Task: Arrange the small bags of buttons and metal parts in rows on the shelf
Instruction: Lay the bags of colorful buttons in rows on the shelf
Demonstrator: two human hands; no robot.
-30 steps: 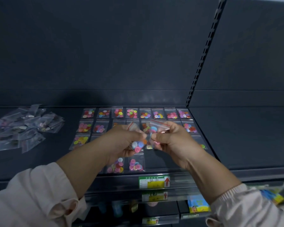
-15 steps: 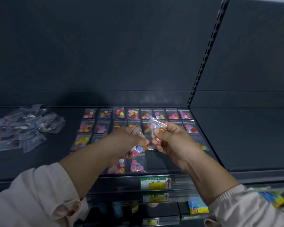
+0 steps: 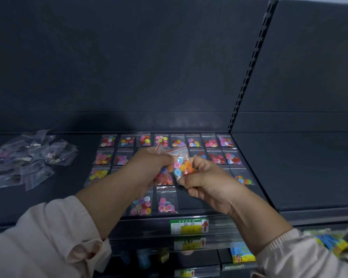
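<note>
Plastic button bag (image 3: 181, 167) now faces camera; right hand (image 3: 208, 184) fingers pinch it; left hand (image 3: 149, 167) fingers grip second bag (image 3: 158, 147)

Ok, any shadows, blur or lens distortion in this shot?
Head view: dim light; a soft shadow on the back panel; the slotted upright leans from wide-angle distortion; the loose bag pile glints and looks soft; packets at bottom right are blurred; the held button bag is sharp.

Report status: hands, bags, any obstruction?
Left hand grips a bunch of bags; right hand pinches one button bag above the rows. Front row shows two bags. Unsorted pile at left of shelf; nothing blocks the open spots.
</note>
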